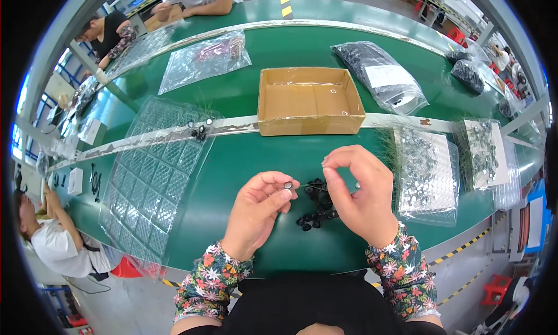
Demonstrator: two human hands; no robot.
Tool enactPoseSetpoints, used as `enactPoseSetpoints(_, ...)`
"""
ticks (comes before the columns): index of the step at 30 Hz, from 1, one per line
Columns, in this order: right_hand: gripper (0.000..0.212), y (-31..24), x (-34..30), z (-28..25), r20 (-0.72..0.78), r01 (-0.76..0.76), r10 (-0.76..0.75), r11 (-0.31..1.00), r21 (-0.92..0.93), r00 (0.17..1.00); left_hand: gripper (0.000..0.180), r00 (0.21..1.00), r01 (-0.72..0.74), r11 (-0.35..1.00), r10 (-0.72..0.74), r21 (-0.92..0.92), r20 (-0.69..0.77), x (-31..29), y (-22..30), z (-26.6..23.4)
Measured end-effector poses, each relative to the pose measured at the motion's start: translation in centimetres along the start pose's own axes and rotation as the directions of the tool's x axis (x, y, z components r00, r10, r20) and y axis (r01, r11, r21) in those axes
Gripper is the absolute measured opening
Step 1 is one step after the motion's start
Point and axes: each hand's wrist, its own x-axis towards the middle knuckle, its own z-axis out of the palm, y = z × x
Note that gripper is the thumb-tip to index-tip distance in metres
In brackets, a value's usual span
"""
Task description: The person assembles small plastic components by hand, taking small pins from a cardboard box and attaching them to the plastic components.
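My left hand (260,210) is closed in a pinch on a small round silver part with thin wires (288,185), held above the table. The wires run from it toward my right hand (363,192), whose thumb and forefinger are pressed together a little higher. What sits in that right pinch is too small to make out. A small silver round piece (357,185) shows against the right palm. Below and between my hands lies a loose pile of small black caps (318,210) on the green table (232,160), partly hidden by the right hand.
An open cardboard box (311,127) stands ahead. Clear compartment trays (152,172) lie left, with a few black caps (199,131) nearby. At right are bagged silver parts with thin wires (427,169) and another such pack (485,154). Plastic bags (378,73) lie farther back; people work left.
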Motion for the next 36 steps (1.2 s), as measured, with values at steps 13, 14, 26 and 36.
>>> enactPoseSetpoints(13, 0.01, 0.4, -3.0, 0.2, 0.042, 0.335, -0.367, 0.791, -0.511, 0.929, 0.014, 0.98, 0.194, 0.979, -0.196, -0.07, -0.032, 0.3, -1.4, 2.0)
enactPoseSetpoints(14, 0.01, 0.5, -3.2, 0.1, 0.038, 0.33, -0.363, 0.793, -0.513, 0.931, 0.014, 0.978, 0.2, 0.978, -0.202, -0.057, -0.042, 0.2, -1.4, 2.2)
enactPoseSetpoints(26, 0.006, 1.2, -4.4, -1.0, 0.029, 0.3, -0.33, 0.816, -0.494, 0.944, 0.015, 0.991, 0.129, 0.976, -0.119, 0.174, -0.067, -0.1, -2.2, 3.0)
enactPoseSetpoints(36, 0.019, 2.0, -3.1, -3.3, -0.024, 0.229, -0.263, 0.88, -0.416, 0.965, 0.031, 0.984, 0.178, 0.957, -0.178, 0.23, -0.021, 0.6, -0.5, 5.3)
